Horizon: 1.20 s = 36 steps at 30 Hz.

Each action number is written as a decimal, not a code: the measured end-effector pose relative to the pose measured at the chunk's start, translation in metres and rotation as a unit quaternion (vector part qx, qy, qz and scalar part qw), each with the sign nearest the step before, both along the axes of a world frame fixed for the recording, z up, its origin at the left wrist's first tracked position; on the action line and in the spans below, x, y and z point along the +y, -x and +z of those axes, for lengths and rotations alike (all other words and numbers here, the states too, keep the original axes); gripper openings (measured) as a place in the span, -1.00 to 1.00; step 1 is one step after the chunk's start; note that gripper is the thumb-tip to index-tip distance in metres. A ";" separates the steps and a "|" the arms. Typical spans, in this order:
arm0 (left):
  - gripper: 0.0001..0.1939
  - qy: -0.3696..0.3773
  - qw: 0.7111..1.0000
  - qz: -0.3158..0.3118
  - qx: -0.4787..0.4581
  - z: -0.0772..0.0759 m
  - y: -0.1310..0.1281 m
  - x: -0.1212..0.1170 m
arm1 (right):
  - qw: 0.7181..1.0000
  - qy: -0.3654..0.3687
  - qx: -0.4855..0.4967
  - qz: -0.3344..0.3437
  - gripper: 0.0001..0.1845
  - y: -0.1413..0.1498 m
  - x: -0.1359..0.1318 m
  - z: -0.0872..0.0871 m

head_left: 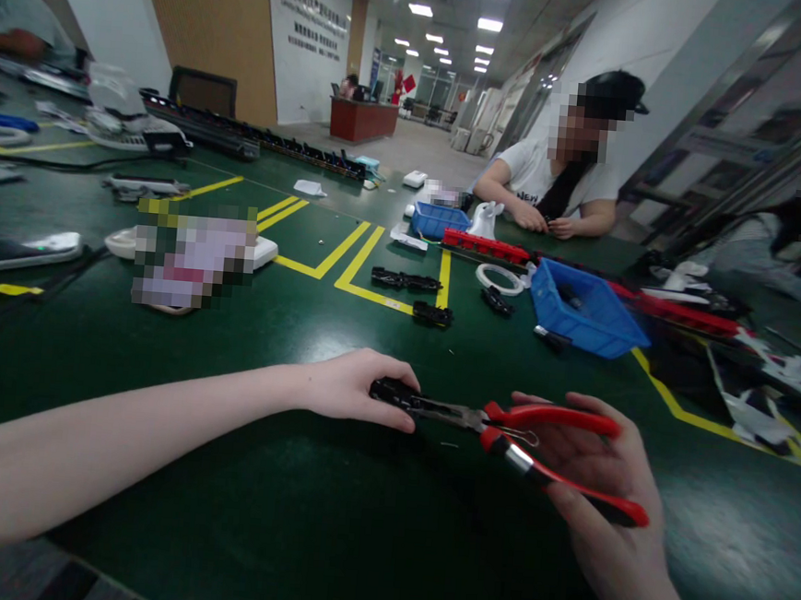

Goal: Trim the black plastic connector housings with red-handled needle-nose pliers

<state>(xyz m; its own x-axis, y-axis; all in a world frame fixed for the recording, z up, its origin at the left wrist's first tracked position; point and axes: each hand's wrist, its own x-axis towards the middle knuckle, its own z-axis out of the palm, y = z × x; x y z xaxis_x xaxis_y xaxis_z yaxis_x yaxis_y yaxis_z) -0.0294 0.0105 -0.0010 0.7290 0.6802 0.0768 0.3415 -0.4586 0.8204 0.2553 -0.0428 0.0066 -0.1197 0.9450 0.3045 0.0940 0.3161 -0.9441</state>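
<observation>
Currently, the left hand [349,384] grips a small black part [393,393] between thumb and fingers, low over the green table [326,535]. The right hand [613,460] is curled loosely around the spread handles of the red-handled pliers [492,420], whose narrow metal nose meets the black part's right end; whether the tips are clamped on it, I cannot tell. Beyond the hands, two black pieces [406,280] [432,314] lie by the yellow tape [354,292], with a white ring [499,279] and a blue bin [583,314] to their right. Across the table, a person in a black cap [611,95] wears a white shirt [531,176] on which "NEW" can be read. The wall sign [311,20] carries Chinese characters and a line of Latin letters, both too blurred to read reliably.
</observation>
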 end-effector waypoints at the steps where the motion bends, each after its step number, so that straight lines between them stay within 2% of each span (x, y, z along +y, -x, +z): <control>1: -0.62 0.002 1.000 0.002 0.004 0.000 0.000 0.000 | 1.000 -0.012 -0.014 0.008 -0.35 -0.001 0.002 -0.002; 6: -0.60 0.006 1.000 0.007 0.013 0.000 0.001 0.000 | 0.986 -0.081 -0.143 0.028 -0.23 -0.020 0.017 -0.002; 8: -0.59 0.005 1.000 0.006 0.014 -0.001 0.001 0.000 | 0.960 -0.098 -0.262 0.004 -0.21 -0.033 0.025 -0.001; 10: -0.59 0.001 1.000 0.002 0.022 -0.001 0.001 0.000 | 0.922 -0.114 -0.370 -0.006 -0.21 -0.043 0.033 -0.002; 14: -0.59 0.000 0.999 -0.001 0.032 -0.001 0.000 0.001 | 0.898 -0.099 -0.425 0.053 -0.33 -0.050 0.044 -0.007; 16: -0.60 0.003 1.000 0.001 0.029 0.000 0.000 0.001 | 0.883 -0.103 -0.451 0.074 -0.28 -0.048 0.045 -0.008; 19: -0.61 0.003 1.000 -0.001 0.025 0.000 0.000 0.001 | 0.846 -0.128 -0.513 0.075 -0.14 -0.043 0.043 -0.005; 22: -0.61 0.000 1.000 -0.004 0.027 0.000 0.000 0.000 | 0.816 -0.138 -0.556 0.077 -0.13 -0.039 0.040 -0.001; 29: -0.57 -0.018 0.998 0.013 0.062 0.001 -0.002 -0.005 | 0.824 -0.175 -0.530 0.100 -0.31 -0.027 0.034 -0.006; 33: -0.56 -0.024 0.997 0.015 0.068 0.001 -0.004 -0.005 | 0.829 -0.183 -0.521 0.084 -0.27 -0.013 0.030 -0.012; 36: -0.57 -0.012 0.998 0.014 0.060 0.002 -0.005 -0.005 | 0.830 -0.193 -0.519 0.074 -0.37 -0.007 0.029 -0.014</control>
<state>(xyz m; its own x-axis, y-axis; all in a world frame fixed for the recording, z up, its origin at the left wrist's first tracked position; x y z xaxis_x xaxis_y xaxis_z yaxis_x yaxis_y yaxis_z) -0.0247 0.0050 0.0011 0.7151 0.6990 0.0066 0.4495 -0.4671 0.7614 0.2628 -0.0138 -0.0070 -0.6131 0.7522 0.2412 0.7252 0.6571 -0.2056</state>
